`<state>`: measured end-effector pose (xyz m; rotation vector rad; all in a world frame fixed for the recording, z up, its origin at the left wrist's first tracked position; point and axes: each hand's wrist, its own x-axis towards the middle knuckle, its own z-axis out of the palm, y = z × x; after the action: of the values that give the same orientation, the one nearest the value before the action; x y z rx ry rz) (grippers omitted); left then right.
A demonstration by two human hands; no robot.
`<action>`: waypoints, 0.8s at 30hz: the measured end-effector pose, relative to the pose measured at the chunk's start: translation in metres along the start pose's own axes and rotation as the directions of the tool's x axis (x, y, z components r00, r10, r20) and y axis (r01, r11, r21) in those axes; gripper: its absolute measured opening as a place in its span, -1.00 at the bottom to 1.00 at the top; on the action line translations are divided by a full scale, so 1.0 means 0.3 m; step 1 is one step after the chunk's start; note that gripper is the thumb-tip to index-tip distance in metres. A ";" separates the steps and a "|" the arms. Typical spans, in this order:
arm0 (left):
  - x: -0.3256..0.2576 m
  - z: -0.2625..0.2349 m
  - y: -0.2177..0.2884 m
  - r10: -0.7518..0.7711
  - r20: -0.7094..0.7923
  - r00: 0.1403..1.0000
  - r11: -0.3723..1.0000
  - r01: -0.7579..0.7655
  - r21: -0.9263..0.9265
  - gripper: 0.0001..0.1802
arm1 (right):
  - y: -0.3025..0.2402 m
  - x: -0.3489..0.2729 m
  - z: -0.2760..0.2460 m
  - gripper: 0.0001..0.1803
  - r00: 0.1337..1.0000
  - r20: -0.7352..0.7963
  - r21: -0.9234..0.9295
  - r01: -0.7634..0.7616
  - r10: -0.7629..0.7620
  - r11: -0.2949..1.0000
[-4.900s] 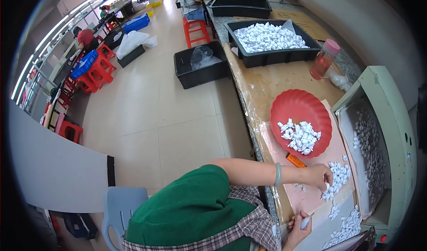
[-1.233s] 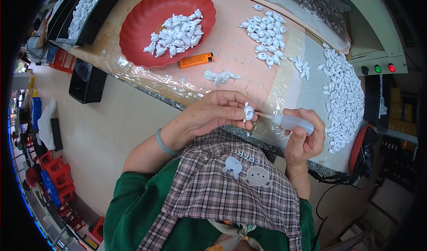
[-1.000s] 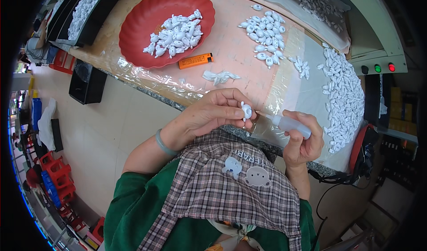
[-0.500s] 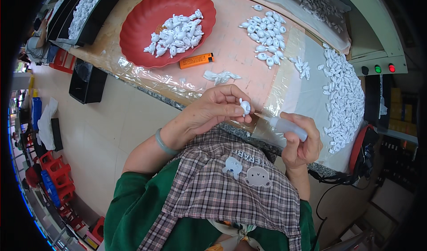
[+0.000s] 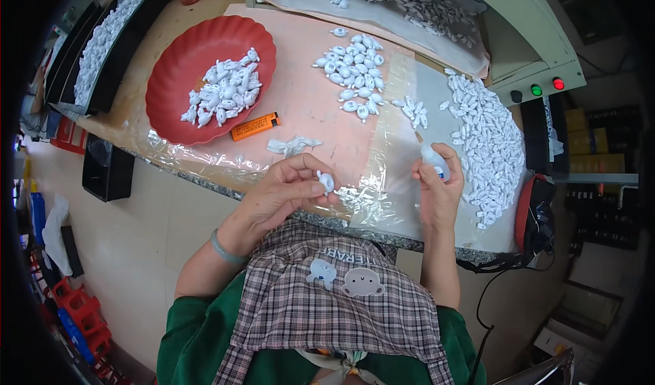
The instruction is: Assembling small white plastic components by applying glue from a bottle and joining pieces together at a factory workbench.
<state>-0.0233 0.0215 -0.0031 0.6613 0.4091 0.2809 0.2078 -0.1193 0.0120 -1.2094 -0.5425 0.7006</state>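
Observation:
My left hand (image 5: 290,188) pinches a small white figurine (image 5: 326,182) between thumb and fingertips, above the table's near edge. To its right, my right hand (image 5: 442,188) grips a translucent squeeze bottle (image 5: 434,160), its thin nozzle pointing up and away from the figurine. Just beyond the nozzle lies a little cluster of slim white pieces (image 5: 415,114). Farther back, rounded white pieces (image 5: 355,68) are grouped on the pink sheet. A large heap of slim white pieces (image 5: 486,139) covers the right side. White figurines (image 5: 228,88) fill part of a red scalloped dish (image 5: 160,88) at left.
Beside the dish are an orange case (image 5: 255,126) with a black end and a crumpled white tissue (image 5: 292,145). A pale green machine (image 5: 546,57) with buttons borders the back right. Black trays (image 5: 140,27) hold white pieces at far left; a black bin (image 5: 108,173) hangs below.
My right hand has drawn the squeeze bottle away from the figurine, to the right and farther over the table, tipping its nozzle up. The left hand still holds the figurine. The whole view has shifted.

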 end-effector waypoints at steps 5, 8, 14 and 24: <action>0.016 -0.010 -0.013 0.004 0.015 1.000 1.000 -0.004 -0.006 -0.81 | -0.013 0.067 -0.052 -0.70 0.981 -0.092 0.044 -0.165 0.168 0.985; 0.020 -0.025 -0.017 -0.004 0.026 1.000 1.000 0.004 -0.022 -0.79 | 0.006 0.118 -0.088 -0.71 0.990 -0.133 -0.093 -0.055 0.042 0.994; 0.024 -0.037 -0.016 -0.012 0.036 0.999 0.999 0.013 -0.033 -0.77 | 0.019 0.242 -0.127 -0.85 0.996 -0.091 -0.588 -0.053 -0.001 0.807; 0.022 -0.029 -0.018 -0.006 0.016 1.000 0.999 0.007 -0.033 -0.81 | 0.041 0.307 -0.106 -0.76 0.946 0.222 -0.887 0.297 -0.238 0.352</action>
<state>-0.0207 0.0245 -0.0148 0.6294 0.3903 0.2756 0.2903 -0.0696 -0.0075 -2.0806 -1.2598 0.0602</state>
